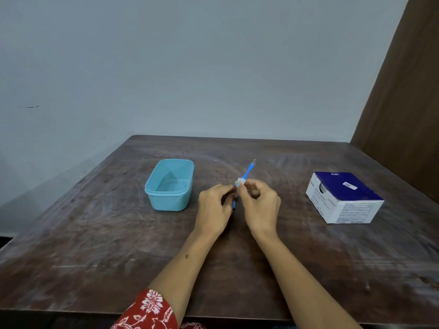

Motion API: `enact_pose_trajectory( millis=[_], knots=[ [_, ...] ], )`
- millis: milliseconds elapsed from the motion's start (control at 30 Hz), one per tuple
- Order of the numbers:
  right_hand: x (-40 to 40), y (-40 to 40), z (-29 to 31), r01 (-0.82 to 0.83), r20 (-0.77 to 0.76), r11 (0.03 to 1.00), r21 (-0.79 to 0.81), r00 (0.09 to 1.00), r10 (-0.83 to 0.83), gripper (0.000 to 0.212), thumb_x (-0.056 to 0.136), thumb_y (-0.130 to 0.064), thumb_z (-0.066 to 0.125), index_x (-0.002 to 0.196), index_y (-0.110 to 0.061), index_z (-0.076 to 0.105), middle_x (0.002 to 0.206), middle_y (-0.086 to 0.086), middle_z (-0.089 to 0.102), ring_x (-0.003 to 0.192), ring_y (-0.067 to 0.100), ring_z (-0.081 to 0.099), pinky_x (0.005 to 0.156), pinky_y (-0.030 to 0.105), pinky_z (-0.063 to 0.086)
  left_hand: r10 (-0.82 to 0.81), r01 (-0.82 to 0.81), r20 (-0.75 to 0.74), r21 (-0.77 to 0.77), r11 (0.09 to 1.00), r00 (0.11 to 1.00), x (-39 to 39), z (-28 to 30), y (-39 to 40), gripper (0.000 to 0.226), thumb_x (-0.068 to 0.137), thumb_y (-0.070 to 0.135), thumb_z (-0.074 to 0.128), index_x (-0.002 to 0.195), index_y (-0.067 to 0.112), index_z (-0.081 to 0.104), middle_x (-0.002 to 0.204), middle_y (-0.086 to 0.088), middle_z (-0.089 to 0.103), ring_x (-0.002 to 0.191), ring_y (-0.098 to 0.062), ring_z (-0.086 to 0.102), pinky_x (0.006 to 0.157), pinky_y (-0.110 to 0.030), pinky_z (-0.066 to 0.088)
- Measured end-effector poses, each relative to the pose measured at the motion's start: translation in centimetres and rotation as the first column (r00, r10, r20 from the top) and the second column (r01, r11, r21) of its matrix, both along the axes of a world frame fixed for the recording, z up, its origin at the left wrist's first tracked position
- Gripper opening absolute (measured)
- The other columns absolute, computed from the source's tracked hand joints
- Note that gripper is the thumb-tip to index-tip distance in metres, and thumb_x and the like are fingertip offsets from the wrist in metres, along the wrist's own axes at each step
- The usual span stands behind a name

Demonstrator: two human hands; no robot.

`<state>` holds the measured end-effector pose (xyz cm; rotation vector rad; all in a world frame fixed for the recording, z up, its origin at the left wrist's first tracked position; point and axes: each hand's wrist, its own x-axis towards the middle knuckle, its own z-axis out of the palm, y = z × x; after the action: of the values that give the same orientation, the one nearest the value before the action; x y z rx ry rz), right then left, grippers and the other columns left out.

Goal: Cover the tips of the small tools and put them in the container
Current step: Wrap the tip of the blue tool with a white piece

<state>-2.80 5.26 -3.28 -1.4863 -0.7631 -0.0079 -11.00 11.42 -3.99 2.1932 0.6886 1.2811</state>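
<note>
Both hands meet above the bench, the left hand and right hand pinched on one small blue tool, probably to steady it for capping, with the open container just beyond the left hand, apparently empty.

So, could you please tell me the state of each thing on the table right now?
Blue container: open, no lid, empty, upright on the table.
Small blue tool: held up between both hands, tilted, its far tip bare.
Cardboard box: closed on top, resting on the table.
Left hand: pinching the tool.
Right hand: pinching the tool.
</note>
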Motion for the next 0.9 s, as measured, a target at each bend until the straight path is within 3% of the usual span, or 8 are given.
enact_pose_trajectory(
  millis=[100, 267, 400, 567, 767, 900],
  knots=[
    [-0.03, -0.35, 0.37, 0.044, -0.017, 0.993, 0.113, 0.999, -0.043, 0.003, 0.084, -0.021, 0.070, 0.083, -0.023, 0.068, 0.074, -0.005, 0.068, 0.065, -0.004, 0.061, 0.061, 0.005, 0.042, -0.015, 0.015, -0.009, 0.004, 1.000, 1.000, 0.01, -0.07, -0.07, 0.019, 0.081, 0.005, 0.066, 0.098, 0.012, 0.073, 0.076, -0.004, 0.069, 0.068, -0.014, 0.063, 0.066, -0.032, 0.052],
    [-0.17, 0.04, -0.09, -0.033, 0.006, 0.999, 0.000, 0.999, 0.033, 0.006, 0.083, -0.026, 0.070, 0.083, -0.021, 0.071, 0.074, -0.005, 0.071, 0.066, 0.001, 0.066, 0.064, 0.013, 0.049, 0.017, -0.017, 0.022, 0.015, 1.000, 1.000, -0.09, 0.07, 0.03, 0.020, 0.080, 0.000, 0.063, 0.091, 0.012, 0.074, 0.070, -0.003, 0.067, 0.065, -0.011, 0.059, 0.061, -0.019, 0.047],
    [0.01, -0.43, 0.51, 0.065, -0.023, 0.986, 0.156, 0.998, -0.062, 0.004, 0.086, -0.020, 0.068, 0.086, -0.023, 0.069, 0.076, -0.005, 0.068, 0.066, 0.000, 0.062, 0.061, 0.006, 0.042, -0.015, 0.015, -0.005, 0.010, 1.000, 1.000, 0.08, -0.05, -0.07, 0.019, 0.081, 0.006, 0.066, 0.098, 0.011, 0.073, 0.076, -0.006, 0.068, 0.068, -0.015, 0.063, 0.065, -0.032, 0.052],
    [-0.21, 0.06, 0.10, -0.042, -0.015, 0.999, -0.012, 0.999, 0.042, 0.010, 0.082, -0.026, 0.072, 0.085, -0.016, 0.073, 0.073, -0.005, 0.071, 0.066, 0.002, 0.066, 0.063, 0.010, 0.048, 0.019, -0.019, 0.018, 0.000, 1.000, 1.000, -0.05, 0.08, 0.10, 0.018, 0.080, 0.000, 0.063, 0.089, 0.011, 0.074, 0.071, -0.004, 0.067, 0.064, -0.012, 0.060, 0.062, -0.028, 0.049],
    [0.23, -0.34, 0.59, 0.062, -0.093, 0.983, 0.174, 0.995, -0.046, 0.007, 0.084, -0.019, 0.068, 0.085, -0.026, 0.069, 0.074, -0.001, 0.070, 0.063, 0.004, 0.063, 0.061, 0.011, 0.046, 0.002, -0.002, -0.001, 0.001, 1.000, 1.000, 0.12, -0.03, -0.15, 0.019, 0.080, 0.001, 0.066, 0.097, 0.008, 0.073, 0.078, -0.008, 0.069, 0.070, -0.018, 0.064, 0.066, -0.028, 0.049],
    [-0.11, 0.01, 0.25, -0.071, -0.073, 0.997, 0.041, 0.995, 0.074, 0.009, 0.083, -0.022, 0.071, 0.086, -0.014, 0.072, 0.070, -0.006, 0.070, 0.063, 0.001, 0.065, 0.062, 0.012, 0.048, 0.026, -0.026, 0.000, 0.008, 1.000, 1.000, -0.05, 0.11, 0.04, 0.023, 0.079, -0.001, 0.064, 0.095, 0.012, 0.073, 0.074, -0.004, 0.068, 0.066, -0.012, 0.061, 0.062, -0.022, 0.048]
  ],
)
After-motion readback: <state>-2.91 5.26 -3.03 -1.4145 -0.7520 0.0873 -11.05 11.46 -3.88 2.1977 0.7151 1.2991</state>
